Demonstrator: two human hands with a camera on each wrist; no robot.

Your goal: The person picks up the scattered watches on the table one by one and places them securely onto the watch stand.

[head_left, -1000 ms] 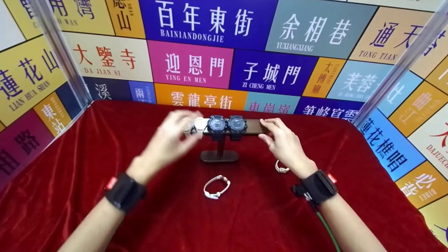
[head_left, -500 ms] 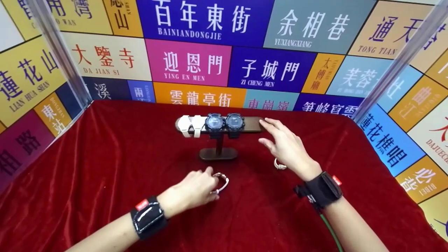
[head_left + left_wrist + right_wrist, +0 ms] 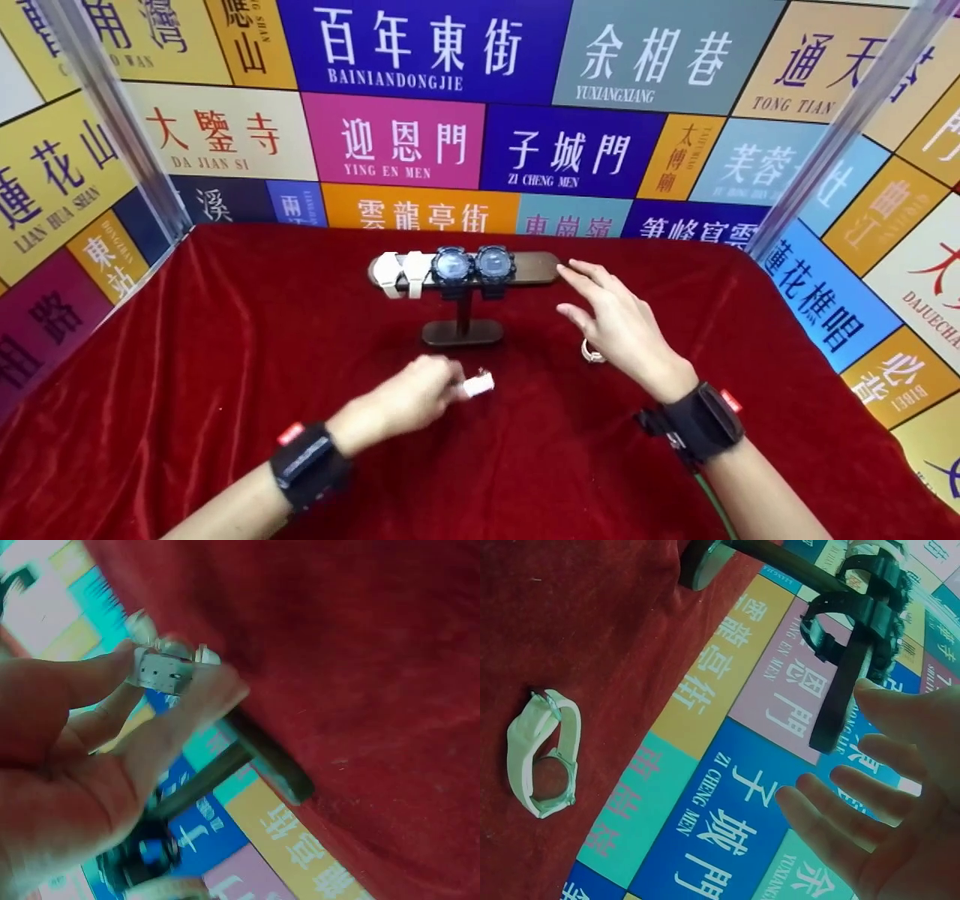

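My left hand [image 3: 409, 397] pinches a white wristwatch [image 3: 478, 384] between thumb and fingers, in front of the stand. In the left wrist view its perforated white strap [image 3: 159, 672] shows; the fingers partly hide the rest. My right hand [image 3: 628, 324] is at the right end of a dark brown watch stand [image 3: 536, 268], fingers extended; in the right wrist view they are spread, and whether a fingertip touches the bar I cannot tell. Along the bar sit two white watches [image 3: 415, 267] at the left and two black watches [image 3: 495, 264] beside them.
Another pale watch [image 3: 525, 754] lies on the red velvet cloth [image 3: 225, 360], close to my right forearm in the head view. The stand's oval base [image 3: 463, 333] rests on the cloth. Colourful sign-covered panels [image 3: 405, 142] and clear posts [image 3: 142, 135] enclose the back and sides.
My left hand came down from the left end of the stand to the watch on the cloth, took hold of it and turned it. My right hand stayed by the bar's right end.
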